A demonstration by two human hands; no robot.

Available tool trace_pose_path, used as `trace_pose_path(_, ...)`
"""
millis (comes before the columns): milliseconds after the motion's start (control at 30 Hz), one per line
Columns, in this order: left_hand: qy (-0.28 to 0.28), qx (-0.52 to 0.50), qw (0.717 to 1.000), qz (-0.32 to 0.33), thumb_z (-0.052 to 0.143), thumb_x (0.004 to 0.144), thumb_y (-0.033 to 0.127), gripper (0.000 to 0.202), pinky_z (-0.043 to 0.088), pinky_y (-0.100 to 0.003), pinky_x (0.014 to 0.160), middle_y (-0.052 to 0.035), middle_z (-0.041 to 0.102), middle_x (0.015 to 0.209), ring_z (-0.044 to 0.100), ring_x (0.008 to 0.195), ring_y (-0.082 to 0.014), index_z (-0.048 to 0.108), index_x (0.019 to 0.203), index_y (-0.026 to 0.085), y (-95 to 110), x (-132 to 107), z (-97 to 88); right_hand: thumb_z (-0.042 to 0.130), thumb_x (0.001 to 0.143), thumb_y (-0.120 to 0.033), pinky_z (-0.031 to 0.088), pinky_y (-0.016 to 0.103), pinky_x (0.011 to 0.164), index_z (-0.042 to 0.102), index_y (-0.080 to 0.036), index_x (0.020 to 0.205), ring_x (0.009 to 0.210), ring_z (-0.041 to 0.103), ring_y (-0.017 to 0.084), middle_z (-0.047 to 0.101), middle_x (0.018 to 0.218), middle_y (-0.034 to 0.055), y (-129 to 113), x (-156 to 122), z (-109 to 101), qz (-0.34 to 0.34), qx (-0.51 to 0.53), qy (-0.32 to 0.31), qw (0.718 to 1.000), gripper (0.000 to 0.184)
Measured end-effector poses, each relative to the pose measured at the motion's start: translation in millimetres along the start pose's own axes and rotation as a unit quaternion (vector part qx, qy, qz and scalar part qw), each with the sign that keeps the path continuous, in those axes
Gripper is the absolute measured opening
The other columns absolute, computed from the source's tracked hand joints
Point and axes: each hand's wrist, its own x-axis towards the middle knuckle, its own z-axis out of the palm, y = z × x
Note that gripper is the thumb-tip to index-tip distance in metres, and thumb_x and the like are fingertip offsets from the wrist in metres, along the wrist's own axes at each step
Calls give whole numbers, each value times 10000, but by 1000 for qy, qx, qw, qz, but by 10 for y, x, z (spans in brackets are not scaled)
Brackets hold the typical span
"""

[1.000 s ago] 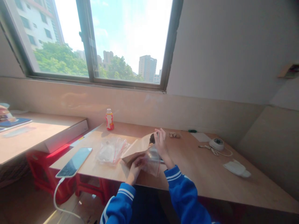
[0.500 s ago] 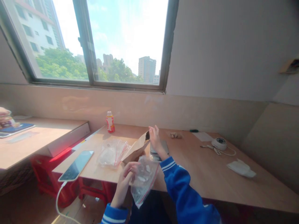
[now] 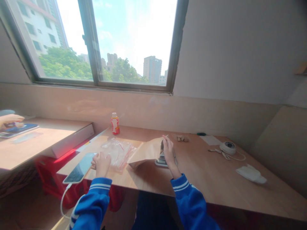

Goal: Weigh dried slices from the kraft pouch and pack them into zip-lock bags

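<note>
My right hand (image 3: 168, 152) pinches the open edge of a brown paper bag (image 3: 146, 152) that lies on the wooden table (image 3: 211, 179). The hand sits over a small flat grey device (image 3: 161, 162). My left hand (image 3: 102, 163) rests with curled fingers at the near left edge of a pile of clear zip bags with red seals (image 3: 119, 151), seemingly gripping one. A phone (image 3: 80, 166) on a white cable lies just left of that hand.
A small red-and-white bottle (image 3: 115, 123) stands at the back. Small brown pieces (image 3: 181, 138), a white paper (image 3: 211, 140), a white dome camera (image 3: 227, 147) with cable and a white cloth (image 3: 250, 174) lie to the right. Another person's hand (image 3: 9, 118) is on the left table.
My left hand carried a clear zip bag from in front of me over to the pile on the left. My right hand stayed at the paper bag's edge and lowered it.
</note>
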Motion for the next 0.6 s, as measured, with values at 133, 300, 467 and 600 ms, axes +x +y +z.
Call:
trace_pose_path(133,82,-6,996,40,402,852,300,580,325,-529,1009,-245,314,1439,382,1271,-374,390,1384,67,214,-55,-20,454,860,-461,320,433,1073,618,-206,1137,1227,440,251,583,1221,109,-81,-30,-24,12,11,-2,1000,411)
trace_pose_path(300,-81,73,970,218,463,848,298,430,209,-517,1092,-138,463,1395,284,1358,-338,566,1256,211,169,53,148,511,837,-445,501,411,877,625,-246,1149,1060,549,250,583,1205,92,-250,-26,-6,40,64,-55,996,387)
trace_pose_path(467,-265,164,908,280,477,829,241,399,203,-631,1034,-141,399,1465,295,1353,-411,621,1201,252,-104,-37,435,524,840,-392,410,442,1011,638,-257,1135,1102,528,245,594,1165,82,-398,-8,154,-43,20,-81,996,343)
trace_pose_path(600,-265,143,918,258,415,853,315,489,206,-614,1041,-131,356,1494,279,1366,-401,518,1327,258,-201,-75,522,489,868,-432,337,449,1088,582,-275,1218,1307,385,261,466,1317,94,-469,-144,180,-37,-1,-96,995,395)
